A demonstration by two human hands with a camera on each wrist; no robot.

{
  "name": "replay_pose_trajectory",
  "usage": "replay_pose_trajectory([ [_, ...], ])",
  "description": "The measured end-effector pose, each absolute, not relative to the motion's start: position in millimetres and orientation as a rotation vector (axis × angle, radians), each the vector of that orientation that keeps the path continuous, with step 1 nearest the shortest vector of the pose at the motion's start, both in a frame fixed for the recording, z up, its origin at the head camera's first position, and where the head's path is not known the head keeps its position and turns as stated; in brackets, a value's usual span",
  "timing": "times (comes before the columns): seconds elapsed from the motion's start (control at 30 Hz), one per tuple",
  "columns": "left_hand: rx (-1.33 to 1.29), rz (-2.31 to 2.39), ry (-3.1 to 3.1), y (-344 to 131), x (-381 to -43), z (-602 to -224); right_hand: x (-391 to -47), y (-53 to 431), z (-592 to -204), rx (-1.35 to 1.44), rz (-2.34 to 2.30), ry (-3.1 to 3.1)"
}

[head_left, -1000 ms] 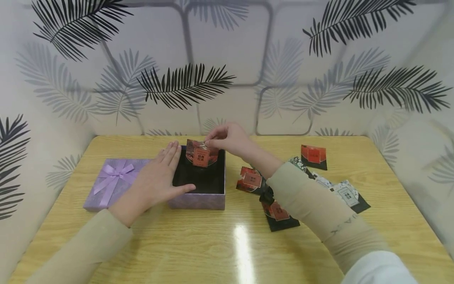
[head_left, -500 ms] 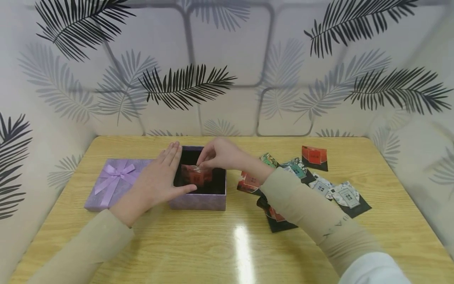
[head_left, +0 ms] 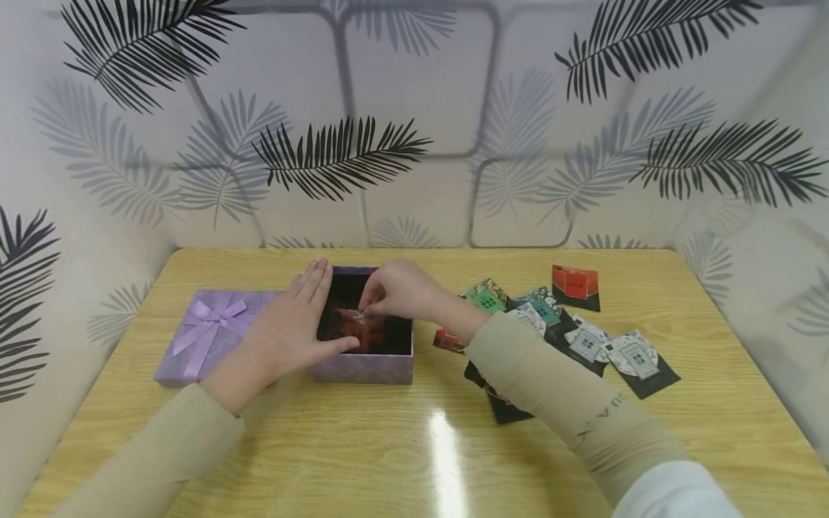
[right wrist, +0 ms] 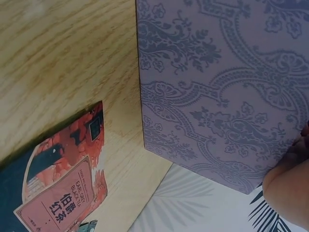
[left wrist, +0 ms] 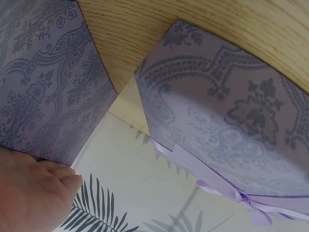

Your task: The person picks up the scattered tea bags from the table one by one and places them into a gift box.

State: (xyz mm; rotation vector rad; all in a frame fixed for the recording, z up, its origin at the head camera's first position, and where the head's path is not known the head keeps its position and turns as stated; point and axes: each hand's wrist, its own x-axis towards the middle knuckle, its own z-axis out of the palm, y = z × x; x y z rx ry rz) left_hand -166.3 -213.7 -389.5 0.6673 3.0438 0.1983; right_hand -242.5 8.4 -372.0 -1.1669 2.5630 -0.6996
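A purple patterned gift box [head_left: 360, 368] stands without its lid on the wooden table, its inside black. Along its left rim lies my left hand [head_left: 291, 316], fingers straight and thumb stretched over the front edge. My right hand [head_left: 401, 291] reaches over the right rim and pinches the top of a red tea sachet [head_left: 365, 337] down inside the box. In the right wrist view the box wall [right wrist: 217, 96] hides most of that hand. The matching lid [head_left: 227, 345], tied with a lilac bow [head_left: 216, 316], sits left of the box, partly behind my left hand.
Right of the box lie several loose tea sachets: a green one [head_left: 487, 298], white ones such as this sachet [head_left: 640, 360], and a red one [head_left: 575, 284] farther back. Under my right forearm, others are partly hidden. A leaf-patterned wall covering [head_left: 414, 194] rises behind the table [head_left: 363, 446].
My right hand has lowered the red tea sachet from above the back rim into the box, drawing it toward the front. My left hand has stayed on the left rim.
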Motion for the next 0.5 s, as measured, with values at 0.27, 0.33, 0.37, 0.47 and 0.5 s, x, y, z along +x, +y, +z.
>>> replay_pose_trajectory([
  [0.27, 0.666, 0.200, 3.033, -213.7, -166.3, -387.9, -237.6, 10.7, -371.8, -1.121, -0.762, 2.615],
  [0.33, 0.665, 0.201, 3.031, -213.7, -166.4, -387.6, -237.4, 11.2, -371.5, -1.094, -0.805, 2.611],
  [0.37, 0.665, 0.200, 3.031, -213.7, -166.4, -387.6, -237.3, 11.7, -371.3, -1.081, -0.828, 2.607],
  [0.47, 0.665, 0.197, 3.035, -213.6, -166.2, -387.7, -237.3, 14.6, -371.0, -1.039, -0.920, 2.581],
  [0.5, 0.665, 0.196, 3.037, -213.6, -166.0, -387.9, -237.4, 16.2, -371.0, -1.023, -0.956, 2.571],
])
